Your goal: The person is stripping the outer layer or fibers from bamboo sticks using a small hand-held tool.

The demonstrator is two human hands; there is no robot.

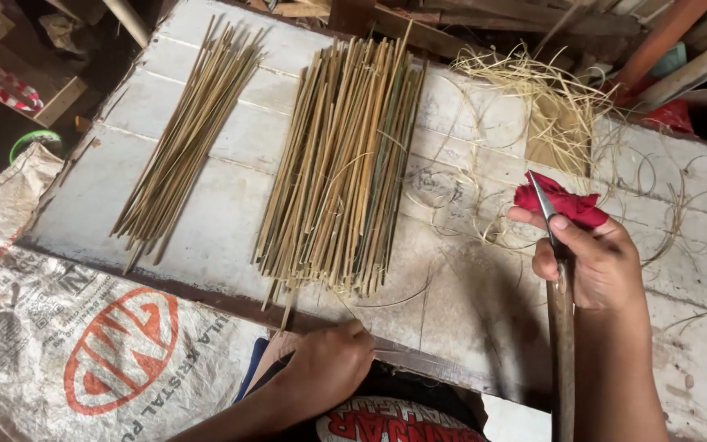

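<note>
Two hands — right hand (pixel 595 258) gripping knife (pixel 556 278), bamboo sticks (pixel 341 164) beyond left hand (pixel 329 360)

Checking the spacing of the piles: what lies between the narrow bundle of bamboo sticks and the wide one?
In the head view, only bare whitewashed board separates the narrow bundle from the wide bundle.
</note>
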